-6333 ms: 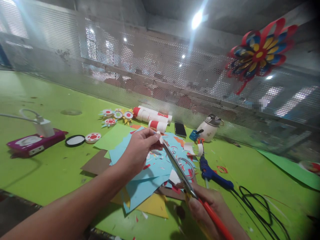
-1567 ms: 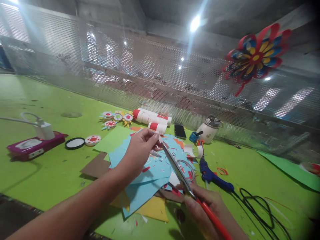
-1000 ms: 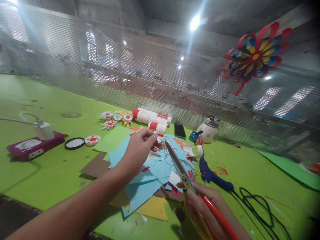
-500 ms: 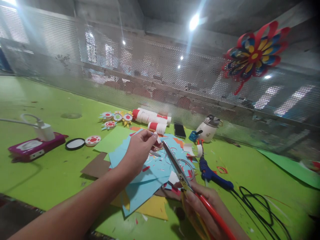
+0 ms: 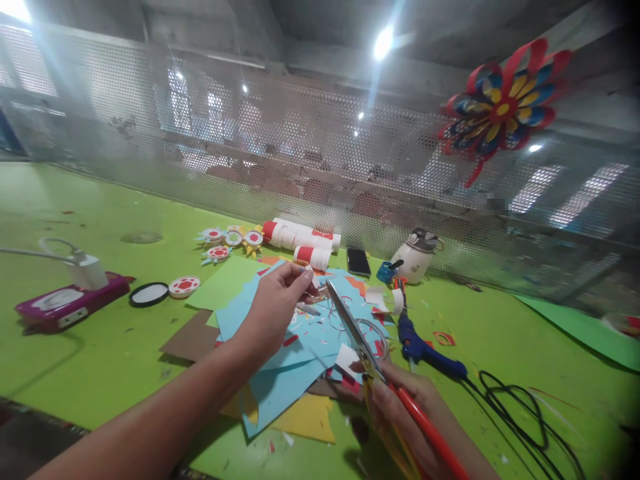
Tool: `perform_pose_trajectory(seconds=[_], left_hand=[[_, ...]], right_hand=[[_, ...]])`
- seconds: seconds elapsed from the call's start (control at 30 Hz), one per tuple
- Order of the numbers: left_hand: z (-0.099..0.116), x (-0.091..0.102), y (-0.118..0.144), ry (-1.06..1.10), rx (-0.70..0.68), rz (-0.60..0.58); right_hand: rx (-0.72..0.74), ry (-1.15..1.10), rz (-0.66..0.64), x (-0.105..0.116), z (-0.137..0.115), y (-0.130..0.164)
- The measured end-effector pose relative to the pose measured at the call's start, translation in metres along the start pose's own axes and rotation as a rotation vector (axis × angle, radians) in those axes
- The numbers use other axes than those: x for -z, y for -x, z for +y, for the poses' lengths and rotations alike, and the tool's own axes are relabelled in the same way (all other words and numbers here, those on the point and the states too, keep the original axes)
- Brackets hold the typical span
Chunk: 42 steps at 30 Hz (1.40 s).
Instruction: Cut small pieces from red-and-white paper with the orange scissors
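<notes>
My left hand (image 5: pixel 270 307) pinches a small white paper piece (image 5: pixel 312 275) between thumb and fingertips. Scissors (image 5: pixel 351 328) with long metal blades and red and yellow handles are gripped in my right hand (image 5: pixel 407 403). Their tips point up toward the white piece, slightly apart from it; the blades look nearly closed. Below both hands lie overlapping light blue paper sheets (image 5: pixel 287 393), strewn with red and white scraps. A white scrap (image 5: pixel 346 361) lies by the blades close to my right fingers.
Right of the papers lie a blue glue gun (image 5: pixel 433 357) and its black cord (image 5: pixel 520 407). Behind stand a white jug (image 5: pixel 416 257), a phone (image 5: pixel 358 262) and paper cups (image 5: pixel 314 256). On the left are a purple power strip (image 5: pixel 75 303) and a black-rimmed disc (image 5: pixel 149 294).
The view has shifted slightly. My left hand still pinches the white paper piece and my right hand keeps the scissors in nearly the same place.
</notes>
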<state>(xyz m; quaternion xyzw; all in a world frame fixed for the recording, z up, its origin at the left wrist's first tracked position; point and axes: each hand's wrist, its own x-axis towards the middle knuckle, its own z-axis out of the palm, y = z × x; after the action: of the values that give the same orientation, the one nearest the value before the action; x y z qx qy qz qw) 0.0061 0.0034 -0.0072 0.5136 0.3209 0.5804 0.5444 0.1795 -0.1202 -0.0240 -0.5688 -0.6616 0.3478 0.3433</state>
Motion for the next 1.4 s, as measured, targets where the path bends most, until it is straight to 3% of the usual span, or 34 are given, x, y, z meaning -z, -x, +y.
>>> perform_pose_trajectory(seconds=[0.27, 0.57, 0.77, 1.4], left_hand=[[-0.002, 0.000, 0.002, 0.053, 0.016, -0.047], [-0.004, 0.000, 0.001, 0.059, 0.016, -0.050], [-0.005, 0.000, 0.002, 0.081, 0.026, -0.070], [0.004, -0.001, 0.007, 0.130, 0.083, -0.134]], right_hand=[[0.025, -0.055, -0.020, -0.001, -0.003, 0.003], [0.092, -0.029, 0.047, 0.000, -0.005, 0.003], [0.020, -0.124, 0.085, -0.003, -0.006, 0.004], [0.097, -0.040, 0.098, -0.004, -0.006, 0.003]])
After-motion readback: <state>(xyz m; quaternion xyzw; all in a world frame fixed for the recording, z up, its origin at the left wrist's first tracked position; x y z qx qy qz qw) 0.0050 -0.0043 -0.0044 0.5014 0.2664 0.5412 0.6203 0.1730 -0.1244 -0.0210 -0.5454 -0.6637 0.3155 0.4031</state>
